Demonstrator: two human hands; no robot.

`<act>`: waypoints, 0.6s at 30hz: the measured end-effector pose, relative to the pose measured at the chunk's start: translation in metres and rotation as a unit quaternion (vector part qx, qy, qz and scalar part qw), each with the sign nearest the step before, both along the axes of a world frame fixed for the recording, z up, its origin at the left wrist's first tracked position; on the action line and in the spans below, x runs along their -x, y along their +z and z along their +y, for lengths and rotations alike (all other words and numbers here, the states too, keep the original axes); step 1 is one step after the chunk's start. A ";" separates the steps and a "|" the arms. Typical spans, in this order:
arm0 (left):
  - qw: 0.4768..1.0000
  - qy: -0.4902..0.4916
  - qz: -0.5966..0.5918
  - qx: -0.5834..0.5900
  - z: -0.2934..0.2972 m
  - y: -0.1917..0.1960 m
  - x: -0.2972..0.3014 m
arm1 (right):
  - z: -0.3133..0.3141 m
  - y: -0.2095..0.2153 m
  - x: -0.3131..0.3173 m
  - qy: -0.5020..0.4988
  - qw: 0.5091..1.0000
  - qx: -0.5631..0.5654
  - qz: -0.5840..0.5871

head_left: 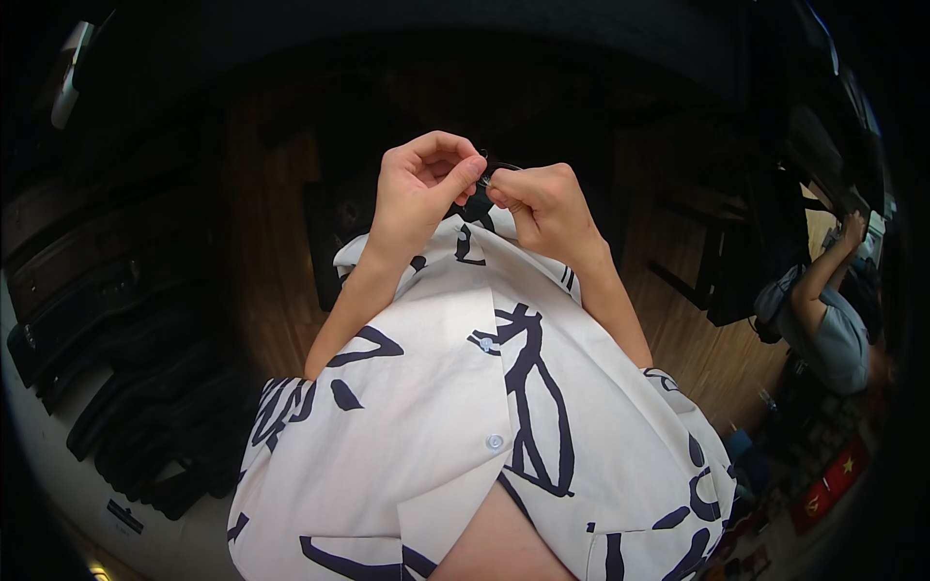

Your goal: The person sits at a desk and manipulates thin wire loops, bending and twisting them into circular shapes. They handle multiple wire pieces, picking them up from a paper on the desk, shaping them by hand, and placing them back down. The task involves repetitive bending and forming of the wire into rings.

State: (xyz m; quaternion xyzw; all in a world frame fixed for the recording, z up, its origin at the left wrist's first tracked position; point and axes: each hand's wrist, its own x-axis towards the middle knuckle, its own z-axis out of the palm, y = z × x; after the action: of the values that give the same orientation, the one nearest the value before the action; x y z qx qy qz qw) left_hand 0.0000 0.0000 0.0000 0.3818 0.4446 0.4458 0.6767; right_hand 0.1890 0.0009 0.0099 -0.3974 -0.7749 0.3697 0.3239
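My left hand [421,184] is raised in front of my body, its thumb and index finger pinched together. Close beside it, my right hand [547,203] is curled, with the thumb pressed against the bent fingers. Between the fingertips shows a small, shiny, thin dark piece [485,180], too small and dark for me to tell its kind. Both hands meet at it, and the fingers cover most of it. Below them hangs the white shirt [436,387] with dark line patterns that I wear.
Dark, bulky shapes [145,407] line the left side. Wooden floor [271,242] shows on both sides of me. At the right, another person in a grey top [838,339] reaches toward a dark table. A red flag [833,484] lies farther down on that side.
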 end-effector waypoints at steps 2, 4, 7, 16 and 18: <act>1.000 -0.004 0.004 0.007 -0.001 0.003 0.001 | -0.002 0.000 -0.001 0.015 1.000 -0.006 0.010; 1.000 0.000 0.010 -0.027 0.000 0.005 0.001 | -0.002 0.003 -0.005 0.032 0.999 0.031 0.014; 0.998 0.002 0.006 -0.066 -0.001 0.010 -0.001 | -0.002 0.009 -0.010 0.060 0.995 0.076 0.040; 0.999 -0.038 -0.009 -0.034 -0.007 0.010 -0.008 | -0.011 0.003 -0.003 -0.027 0.961 0.173 0.213; 0.998 -0.032 -0.009 -0.046 -0.008 0.008 -0.009 | -0.012 0.001 -0.004 -0.034 0.942 0.219 0.253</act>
State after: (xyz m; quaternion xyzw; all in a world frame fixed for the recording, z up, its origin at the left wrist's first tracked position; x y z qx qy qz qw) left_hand 0.0088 -0.0082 0.0078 0.4226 0.4048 0.4477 0.6761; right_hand 0.1934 -0.0113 0.0111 -0.3779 -0.5538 0.6073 0.4263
